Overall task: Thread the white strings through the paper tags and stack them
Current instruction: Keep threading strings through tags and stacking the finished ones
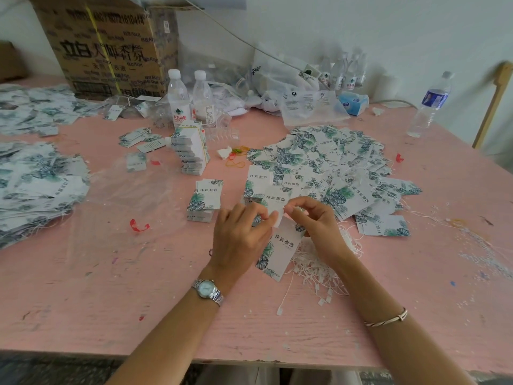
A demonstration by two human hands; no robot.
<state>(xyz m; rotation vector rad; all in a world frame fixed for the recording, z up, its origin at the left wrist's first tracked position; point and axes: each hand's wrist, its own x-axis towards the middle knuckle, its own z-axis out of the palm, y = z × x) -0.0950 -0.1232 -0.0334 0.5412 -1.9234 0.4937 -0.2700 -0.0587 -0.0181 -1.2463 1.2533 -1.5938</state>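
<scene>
My left hand (244, 232) and my right hand (313, 220) meet above the pink table (111, 287), both pinching the top of a white paper tag (280, 248) printed with green leaves. The tag hangs down between them. A white string (286, 295) trails from under the tag toward me. A loose bundle of white strings (319, 270) lies under my right wrist. Unthreaded tags sit in two small stacks (205, 201) just beyond my hands. A wide heap of threaded tags (333, 168) spreads to the right.
A taller stack of tag bundles (191, 151) and two water bottles (191, 98) stand mid-table. A cardboard box (105, 45) is at the back left. More tag piles (39, 182) lie left. Another bottle (430, 104) stands far right. Clear plastic sheet (125, 195) lies left of centre.
</scene>
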